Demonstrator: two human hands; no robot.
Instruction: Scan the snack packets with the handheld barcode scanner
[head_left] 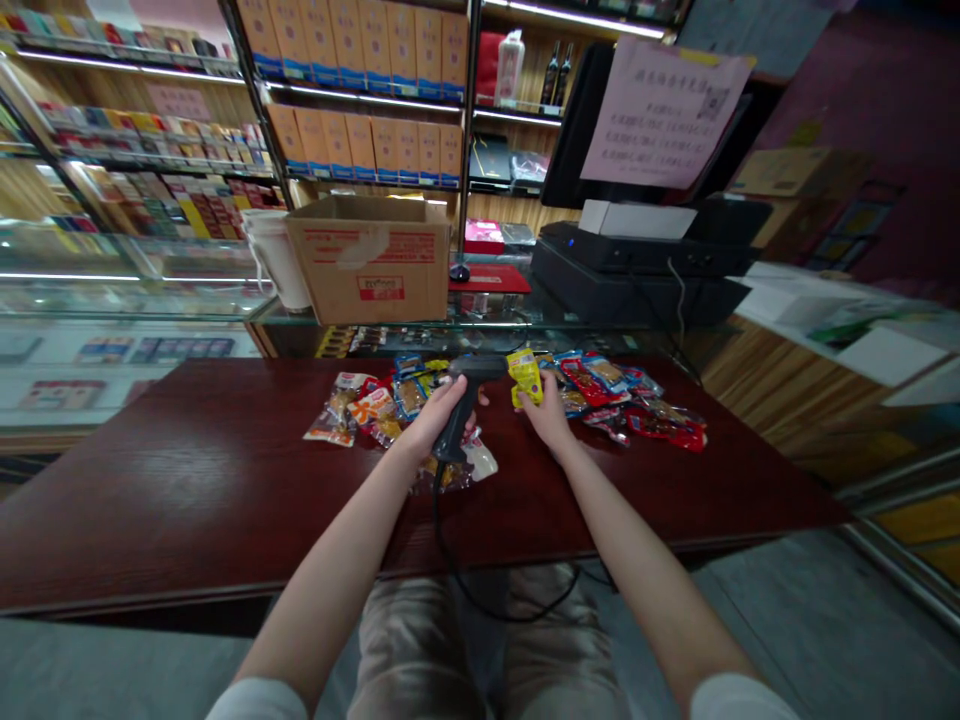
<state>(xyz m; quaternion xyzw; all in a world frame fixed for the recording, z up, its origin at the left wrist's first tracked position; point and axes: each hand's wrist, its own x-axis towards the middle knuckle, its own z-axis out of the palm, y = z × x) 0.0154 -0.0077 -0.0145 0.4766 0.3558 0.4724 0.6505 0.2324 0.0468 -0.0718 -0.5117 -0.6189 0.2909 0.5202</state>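
Observation:
My left hand (439, 415) is wrapped round the grip of a black barcode scanner (452, 432), whose head points right. A cable runs from the grip's base over the table's front edge. In my right hand (550, 412) is a small yellow snack packet (524, 375), held upright just in front of the scanner's head. Below and left of the scanner lies a heap of snack packets (373, 408), partly covered by my left hand. Another heap of red and blue snack packets (600, 385) lies behind and right of my right hand.
Everything lies on a dark red wooden table (187, 480). Behind it a glass counter carries an open cardboard box (375, 260), a white cup (277, 260) and a black register (637, 270) with a paper sign (667, 115). Stocked shelves (360, 90) stand farther back.

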